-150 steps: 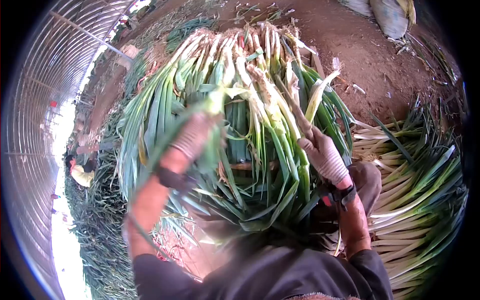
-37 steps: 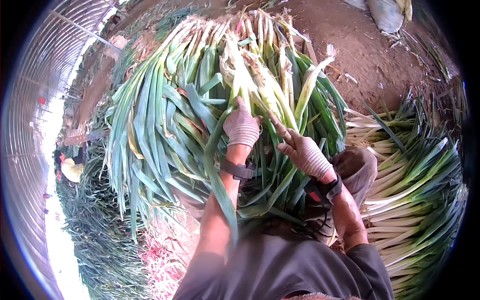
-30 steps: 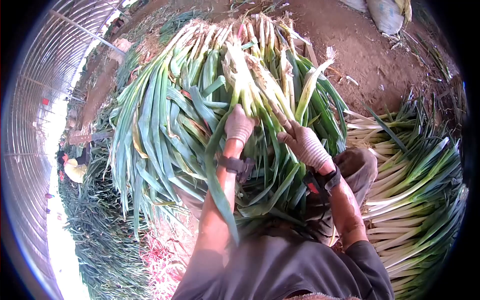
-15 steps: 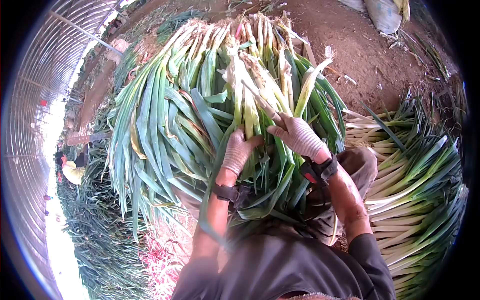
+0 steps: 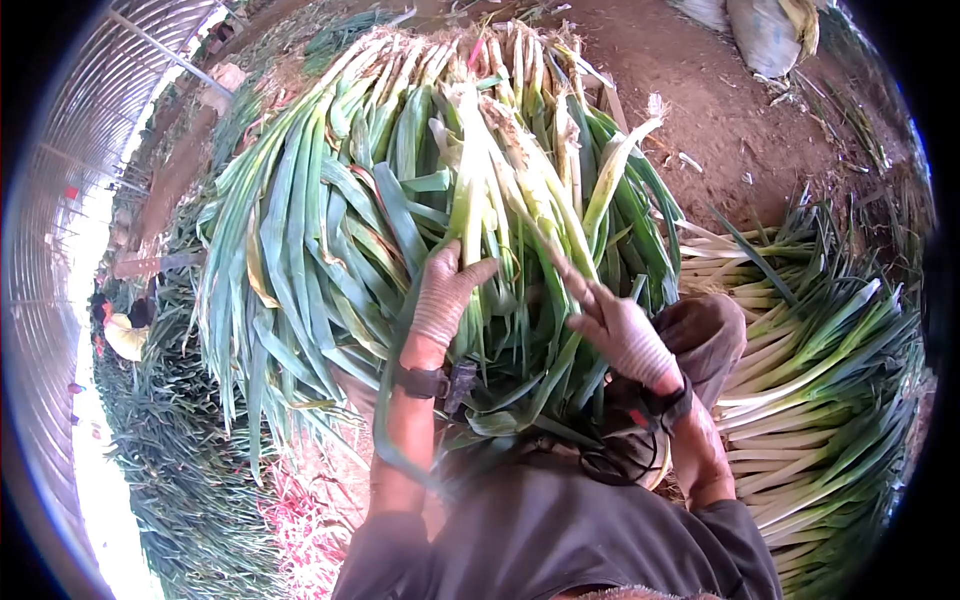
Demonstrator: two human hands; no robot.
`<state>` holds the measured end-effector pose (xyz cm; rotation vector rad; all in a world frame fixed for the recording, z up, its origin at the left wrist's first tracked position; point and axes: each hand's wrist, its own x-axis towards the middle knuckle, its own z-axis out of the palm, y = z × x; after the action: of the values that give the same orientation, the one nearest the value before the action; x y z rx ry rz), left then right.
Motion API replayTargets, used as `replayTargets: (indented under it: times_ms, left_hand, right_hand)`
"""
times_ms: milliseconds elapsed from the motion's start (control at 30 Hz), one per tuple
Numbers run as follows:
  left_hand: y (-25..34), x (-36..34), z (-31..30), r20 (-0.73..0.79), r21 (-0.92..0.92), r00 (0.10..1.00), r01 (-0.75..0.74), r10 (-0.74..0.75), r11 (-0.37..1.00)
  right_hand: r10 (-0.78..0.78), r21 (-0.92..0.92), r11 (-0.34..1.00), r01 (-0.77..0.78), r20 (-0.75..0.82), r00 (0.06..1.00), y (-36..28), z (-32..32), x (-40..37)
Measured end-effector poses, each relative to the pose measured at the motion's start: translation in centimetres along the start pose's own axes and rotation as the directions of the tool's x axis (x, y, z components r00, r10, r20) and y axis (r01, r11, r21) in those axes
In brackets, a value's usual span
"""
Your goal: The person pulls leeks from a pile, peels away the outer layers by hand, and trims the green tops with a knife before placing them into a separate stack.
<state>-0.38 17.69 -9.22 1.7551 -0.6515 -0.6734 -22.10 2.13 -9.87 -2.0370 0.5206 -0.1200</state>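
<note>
My left hand [image 5: 447, 290], in a striped work glove, is closed around a leek [image 5: 468, 190] with its pale root end pointing away from me. The thumb lies across the front of the stalk. My right hand [image 5: 618, 325], gloved the same way, grips a thin brown stick [image 5: 560, 262] that slants up and left over neighbouring leeks. Under both hands spreads a large heap of leeks [image 5: 300, 215], roots at the far side and long green leaves hanging toward me.
Cleaned leeks [image 5: 790, 400] with white stalks lie piled at my right. Green leaves [image 5: 190, 480] cover the ground at left, beside pink-red strips [image 5: 305, 530]. Sacks [image 5: 765, 35] stand on the bare soil [image 5: 690, 100] at the far right. A ribbed greenhouse wall [image 5: 60, 250] curves along the left.
My right hand has moved down and toward me with the stick, away from my left hand. My left hand keeps its hold on the leek; the view has shifted slightly.
</note>
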Motion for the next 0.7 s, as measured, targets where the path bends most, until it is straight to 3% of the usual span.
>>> replayTargets:
  times_ms: [67, 100, 133, 233, 333, 367, 467, 500, 700]
  left_hand:
    - [-0.7, 0.5, -0.6, -0.041, 0.073, 0.998, 0.047, -0.044, 0.996]
    - [-1.1, 1.0, -0.8, -0.070, 0.048, 0.998, 0.001, 0.002, 0.999]
    - [-1.6, 0.9, -0.9, -0.107, -0.026, 0.994, 0.021, -0.024, 0.999]
    - [-2.5, 1.5, -1.4, -0.175, 0.123, 0.984, -0.002, 0.024, 0.992]
    - [-3.0, 1.5, -1.4, -0.194, 0.210, 0.979, -0.022, 0.064, 0.977]
    - [-3.0, 1.4, -1.2, -0.205, 0.246, 0.976, -0.023, 0.075, 0.969]
    - [-2.5, 1.4, -1.1, -0.197, 0.217, 0.980, 0.024, 0.020, 0.976]
    - [-1.9, 1.1, -1.0, -0.208, 0.213, 0.977, 0.007, 0.039, 0.977]
    - [-4.0, 1.8, -1.2, -0.199, 0.229, 0.977, -0.030, 0.077, 0.973]
  right_hand:
    - [-0.017, 0.041, 0.999, 0.014, 0.072, 0.997, 0.0, 0.4, -2.0]
    - [0.063, 0.044, 0.997, -0.069, 0.129, 0.990, -1.1, 0.1, -2.7]
    - [0.047, 0.047, 0.997, -0.054, 0.125, 0.991, -0.9, 0.3, -3.0]
    - [0.029, 0.026, 0.999, -0.032, 0.111, 0.993, -0.4, 0.7, -3.4]
    - [0.314, 0.125, 0.936, -0.330, 0.130, 0.940, -4.8, -0.7, -2.4]
    - [0.028, 0.058, 0.998, -0.030, 0.032, 0.999, -0.7, 1.1, -2.1]
    - [-0.050, -0.034, 0.998, 0.053, 0.087, 0.995, -0.9, 2.3, -2.4]
    - [0.080, 0.046, 0.995, -0.083, 0.062, 0.995, -1.8, 1.9, -2.9]
    - [0.093, 0.042, 0.995, -0.093, -0.004, 0.996, -2.5, 1.8, -1.8]
